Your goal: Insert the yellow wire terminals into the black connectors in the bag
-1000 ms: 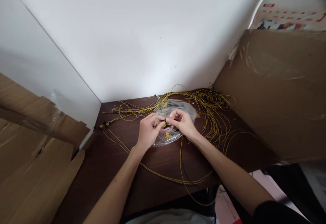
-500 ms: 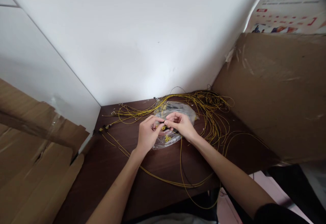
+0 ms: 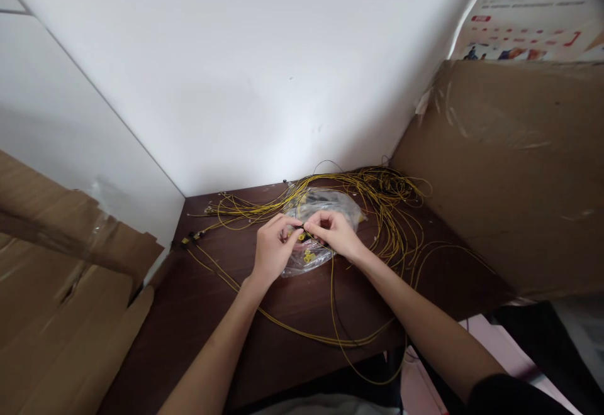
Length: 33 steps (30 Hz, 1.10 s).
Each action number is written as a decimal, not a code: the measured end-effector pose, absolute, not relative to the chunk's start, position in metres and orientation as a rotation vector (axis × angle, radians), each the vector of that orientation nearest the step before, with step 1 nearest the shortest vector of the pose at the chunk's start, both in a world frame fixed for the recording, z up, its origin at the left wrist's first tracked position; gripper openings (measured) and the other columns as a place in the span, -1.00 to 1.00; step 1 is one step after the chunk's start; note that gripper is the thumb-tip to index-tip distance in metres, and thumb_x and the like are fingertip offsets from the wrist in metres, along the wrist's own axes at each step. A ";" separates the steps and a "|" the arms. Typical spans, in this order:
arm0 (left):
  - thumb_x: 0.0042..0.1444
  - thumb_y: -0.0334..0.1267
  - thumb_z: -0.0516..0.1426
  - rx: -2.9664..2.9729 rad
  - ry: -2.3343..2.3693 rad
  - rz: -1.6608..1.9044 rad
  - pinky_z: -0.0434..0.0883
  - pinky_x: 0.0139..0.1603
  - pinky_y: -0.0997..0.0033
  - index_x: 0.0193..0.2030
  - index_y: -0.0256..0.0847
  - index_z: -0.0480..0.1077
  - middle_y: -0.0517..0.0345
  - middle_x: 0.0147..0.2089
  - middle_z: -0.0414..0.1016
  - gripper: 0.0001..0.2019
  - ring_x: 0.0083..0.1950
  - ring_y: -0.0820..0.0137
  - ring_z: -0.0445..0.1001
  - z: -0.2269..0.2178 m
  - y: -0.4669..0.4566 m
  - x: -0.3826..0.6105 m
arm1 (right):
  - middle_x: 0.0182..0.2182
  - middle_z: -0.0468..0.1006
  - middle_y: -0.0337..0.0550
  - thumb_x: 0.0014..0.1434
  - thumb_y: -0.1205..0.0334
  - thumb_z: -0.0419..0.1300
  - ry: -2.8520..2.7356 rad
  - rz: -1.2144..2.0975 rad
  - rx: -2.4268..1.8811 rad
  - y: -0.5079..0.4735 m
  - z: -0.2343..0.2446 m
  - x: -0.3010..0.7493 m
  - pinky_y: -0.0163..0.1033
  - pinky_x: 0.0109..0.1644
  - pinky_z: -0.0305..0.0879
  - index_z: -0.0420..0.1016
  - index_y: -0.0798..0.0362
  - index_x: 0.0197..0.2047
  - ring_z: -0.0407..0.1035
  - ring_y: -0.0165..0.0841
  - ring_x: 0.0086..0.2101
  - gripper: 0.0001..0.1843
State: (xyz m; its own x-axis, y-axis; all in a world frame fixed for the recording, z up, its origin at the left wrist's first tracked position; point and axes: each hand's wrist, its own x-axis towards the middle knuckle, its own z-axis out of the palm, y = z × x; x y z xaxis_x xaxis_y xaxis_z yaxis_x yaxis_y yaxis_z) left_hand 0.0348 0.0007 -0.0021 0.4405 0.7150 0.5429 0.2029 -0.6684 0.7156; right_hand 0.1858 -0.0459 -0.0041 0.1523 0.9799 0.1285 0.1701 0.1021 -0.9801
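My left hand [image 3: 272,248] and my right hand [image 3: 334,232] meet fingertip to fingertip above a clear plastic bag [image 3: 311,258] on the dark wooden table [image 3: 198,314]. Both hands pinch a small black-and-yellow connector [image 3: 302,234] at the end of a thin yellow wire [image 3: 333,302]. That wire hangs from my right hand down toward the table's front edge. Small yellow pieces [image 3: 309,256] lie inside the bag just below my fingers.
A tangle of yellow wires [image 3: 382,201] spreads over the back and right of the table. More wires with small connectors [image 3: 193,237] lie at the left edge. Cardboard sheets stand at the left [image 3: 61,289] and right [image 3: 514,170]. A white wall rises behind.
My hands have stayed together over the bag, with small finger shifts on the connector. The view has drifted slightly.
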 end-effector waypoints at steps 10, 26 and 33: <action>-0.03 -0.30 0.17 2.003 0.786 1.161 0.18 -0.53 0.56 -0.33 -0.23 0.46 0.29 -0.58 0.16 -0.89 -0.55 0.55 0.16 -0.008 0.003 0.036 | -0.63 0.34 -0.28 -0.05 0.06 0.23 -1.233 0.893 -1.297 -0.046 -0.002 0.187 -0.39 -0.56 0.08 0.44 0.15 -0.45 0.14 -0.52 -0.61 -0.71; -0.03 -0.36 0.16 1.948 0.764 1.172 0.18 -0.53 0.56 -0.35 -0.25 0.45 0.23 -0.46 0.32 -0.92 -0.56 0.58 0.15 -0.005 0.001 0.037 | -0.63 0.32 -0.28 -0.01 0.08 0.20 -1.289 0.880 -1.307 -0.046 -0.003 0.187 -0.37 -0.55 0.07 0.41 0.15 -0.48 0.13 -0.51 -0.60 -0.74; -0.01 -0.32 0.16 1.954 0.770 1.169 0.20 -0.49 0.56 -0.31 -0.26 0.45 0.22 -0.46 0.32 -0.89 -0.52 0.56 0.18 -0.006 0.004 0.035 | -0.63 0.34 -0.27 -0.01 0.06 0.21 -1.274 0.887 -1.289 -0.046 -0.003 0.187 -0.37 -0.51 0.07 0.43 0.15 -0.46 0.15 -0.50 -0.59 -0.71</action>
State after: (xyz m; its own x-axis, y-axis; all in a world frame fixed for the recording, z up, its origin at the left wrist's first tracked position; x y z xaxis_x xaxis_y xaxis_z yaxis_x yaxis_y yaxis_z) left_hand 0.0353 0.0037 -0.0062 0.4101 0.7804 0.4720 0.1258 -0.5610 0.8182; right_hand 0.1873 -0.0461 -0.0028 0.1522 0.9741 0.1670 0.1811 0.1386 -0.9736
